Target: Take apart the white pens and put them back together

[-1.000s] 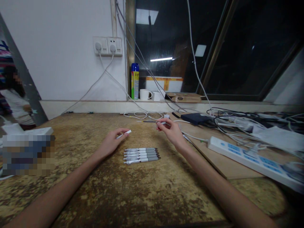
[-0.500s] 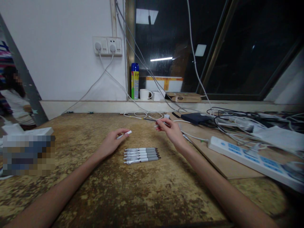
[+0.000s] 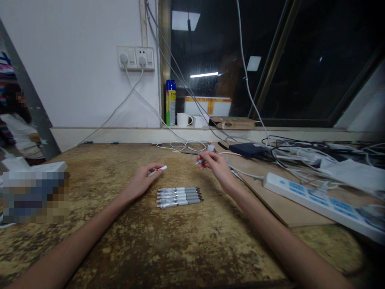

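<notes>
Right fingers (image 3: 207,154) shifted, pinching a pale piece (image 3: 199,162); left fingers (image 3: 154,165) grip a white tube (image 3: 164,167).

1. A slim white piece (image 3: 163,168) is sitting pinched in the fingertips of the left hand (image 3: 144,178), its squared white end pointing up and to the right.
2. A small pale piece (image 3: 199,161) is showing at the fingertips of the right hand (image 3: 215,166), slanting down to the left; fingers are hiding the rest.
3. A thin dark stick (image 3: 189,153), lighter at its left end, is extending left from just beside those fingertips; contact is impossible to tell.
4. Several pens (image 3: 180,196) are lying side by side on the table (image 3: 168,245), clear ends facing left, white middles, grey sections and dark tips facing right.
</notes>
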`<state>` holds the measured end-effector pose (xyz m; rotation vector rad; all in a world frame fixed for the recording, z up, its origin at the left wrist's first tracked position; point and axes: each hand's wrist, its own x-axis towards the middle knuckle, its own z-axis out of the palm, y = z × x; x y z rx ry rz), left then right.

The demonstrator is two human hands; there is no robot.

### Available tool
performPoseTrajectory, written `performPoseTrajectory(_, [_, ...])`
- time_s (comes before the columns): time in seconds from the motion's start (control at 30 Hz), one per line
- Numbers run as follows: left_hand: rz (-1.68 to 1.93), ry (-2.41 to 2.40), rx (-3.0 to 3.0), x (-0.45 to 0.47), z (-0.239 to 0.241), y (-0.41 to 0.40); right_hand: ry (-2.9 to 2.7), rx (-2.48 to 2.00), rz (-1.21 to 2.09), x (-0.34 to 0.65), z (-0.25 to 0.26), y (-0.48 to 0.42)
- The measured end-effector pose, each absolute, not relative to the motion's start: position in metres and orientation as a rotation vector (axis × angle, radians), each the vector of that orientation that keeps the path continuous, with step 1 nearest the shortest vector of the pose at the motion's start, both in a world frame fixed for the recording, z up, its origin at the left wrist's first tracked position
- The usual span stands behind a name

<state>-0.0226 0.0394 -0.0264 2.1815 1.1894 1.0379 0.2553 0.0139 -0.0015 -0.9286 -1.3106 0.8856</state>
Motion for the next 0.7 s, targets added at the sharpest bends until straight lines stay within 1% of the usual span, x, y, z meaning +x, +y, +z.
performPoseTrajectory(0.7, [1.024,1.175,2.205,-0.0241,-0.0283,0.0414,-1.288,-0.916,0.904,0.2575,-0.0031,0.0159])
